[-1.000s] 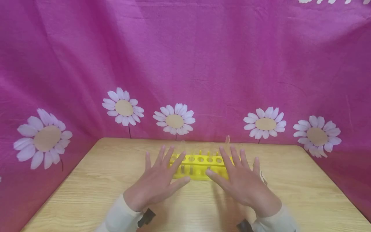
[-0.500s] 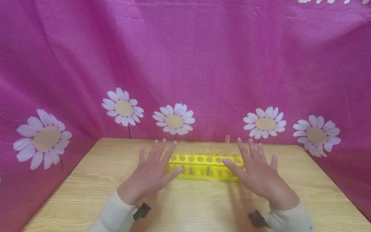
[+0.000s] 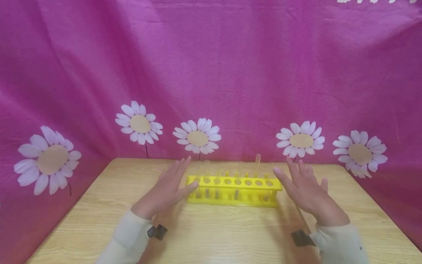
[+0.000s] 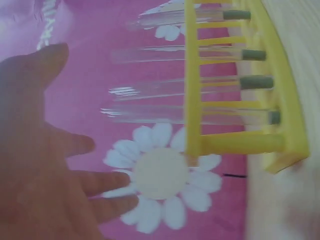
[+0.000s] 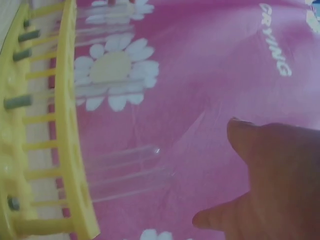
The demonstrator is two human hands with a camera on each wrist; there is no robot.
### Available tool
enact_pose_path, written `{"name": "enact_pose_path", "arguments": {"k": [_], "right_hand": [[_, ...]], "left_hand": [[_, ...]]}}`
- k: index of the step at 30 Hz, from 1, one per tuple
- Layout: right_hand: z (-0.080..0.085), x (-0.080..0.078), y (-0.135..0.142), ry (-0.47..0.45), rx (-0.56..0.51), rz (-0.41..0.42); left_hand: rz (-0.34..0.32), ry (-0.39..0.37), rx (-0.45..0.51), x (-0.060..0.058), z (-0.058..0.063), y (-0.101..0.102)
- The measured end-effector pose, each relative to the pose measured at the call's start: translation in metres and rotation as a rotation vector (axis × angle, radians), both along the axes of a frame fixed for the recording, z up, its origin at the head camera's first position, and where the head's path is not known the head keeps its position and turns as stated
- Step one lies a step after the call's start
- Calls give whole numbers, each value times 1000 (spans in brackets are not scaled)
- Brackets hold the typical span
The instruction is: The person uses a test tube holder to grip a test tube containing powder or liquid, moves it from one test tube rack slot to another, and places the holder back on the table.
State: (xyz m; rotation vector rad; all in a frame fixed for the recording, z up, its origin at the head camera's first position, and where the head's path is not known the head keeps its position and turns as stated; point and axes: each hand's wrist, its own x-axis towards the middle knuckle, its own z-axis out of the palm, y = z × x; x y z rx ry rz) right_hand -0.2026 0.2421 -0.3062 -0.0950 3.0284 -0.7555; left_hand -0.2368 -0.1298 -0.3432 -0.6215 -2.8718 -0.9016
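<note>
A yellow test tube rack [image 3: 230,201] stands on the wooden table, holding several clear test tubes [image 4: 150,90] upright with dark grey matter at their bottoms. One tube [image 3: 258,159] at the rack's back stands higher, its rounded end up. My left hand [image 3: 166,190] is at the rack's left end, fingers straight and thumb overlapping the corner in the head view. Beyond the right end my right hand [image 3: 308,192] hovers with fingers spread, holding nothing. Both wrist views show a gap between hand and tubes.
Under my right wrist a thin light-brown stick-like thing [image 3: 302,220] shows, mostly hidden. A pink curtain [image 3: 230,73] with white daisies hangs behind the table [image 3: 217,234] and along its sides.
Both hands have moved apart, the left one leftward and the right one farther rightward, uncovering the rack between them. The rack and its tubes have stayed in place.
</note>
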Motion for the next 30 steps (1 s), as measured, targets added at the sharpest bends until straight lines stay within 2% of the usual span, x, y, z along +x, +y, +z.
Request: {"name": "enact_pose_path", "arguments": {"k": [5,7,10,11,17,20,24,30], "right_hand": [[-8,-11,9,-58,-11,-39],[-12,-14,14,-70,-15,-46],[-18,-18,21,-87,-31,-48],[-20,-20,23,-91,-38,-46],[-28,-25,32,-49,-56,-21],[-29,-26,36,-49,-37,-34],[-30,-26,40,-100,-16,-80],[-38,-26,48,-165,-15,-115]], "left_hand": [[17,-90,191,-15,-15,-6],[19,-108,228,-21,-22,-10],[-12,-130,283,-29,-33,-15],[-11,-158,309,-31,-38,-16],[-1,-290,444,-39,-60,-19],[-3,-298,468,-41,-66,-19],[12,-299,486,-45,-74,-18],[-27,-256,481,-47,-81,-16]]}}
